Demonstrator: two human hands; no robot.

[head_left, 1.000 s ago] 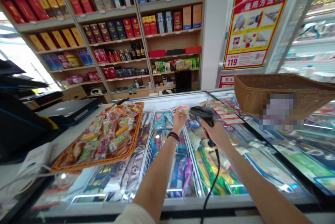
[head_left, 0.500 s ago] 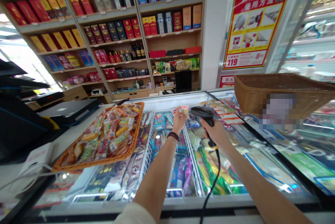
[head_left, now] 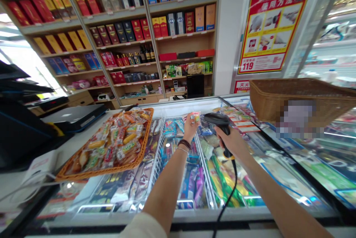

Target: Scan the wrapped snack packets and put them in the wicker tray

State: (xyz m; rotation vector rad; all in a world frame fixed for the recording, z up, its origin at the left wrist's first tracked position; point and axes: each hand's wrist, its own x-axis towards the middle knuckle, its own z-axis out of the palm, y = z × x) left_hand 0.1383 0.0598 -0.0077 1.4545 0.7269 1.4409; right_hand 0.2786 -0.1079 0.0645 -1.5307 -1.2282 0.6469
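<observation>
My left hand (head_left: 190, 122) is closed on a small wrapped snack packet (head_left: 196, 116) with red, yellow and green print, held up over the freezer. Its exact kind is too small to read. Wrapped round its handle, my right hand (head_left: 228, 139) grips a black barcode scanner (head_left: 217, 119). The scanner's head points left, toward the packet, with a small gap between them. From the handle's base a black cable (head_left: 233, 182) hangs down to the front edge. Beneath both hands lies the glass-topped freezer (head_left: 167, 214), with colourful ice cream packs (head_left: 191, 182) in white wire baskets.
An orange wicker tray (head_left: 148, 130) of wrapped snacks stands on the left, beside a flat black device (head_left: 75, 117). A brown wicker basket (head_left: 264, 100) sits at the right. Shelves (head_left: 111, 46) with boxed goods line the back wall, next to a red poster (head_left: 275, 26).
My right hand and the scanner have shifted very slightly to the right, and the cable swung right with them. My left hand keeps the packet in nearly the same place.
</observation>
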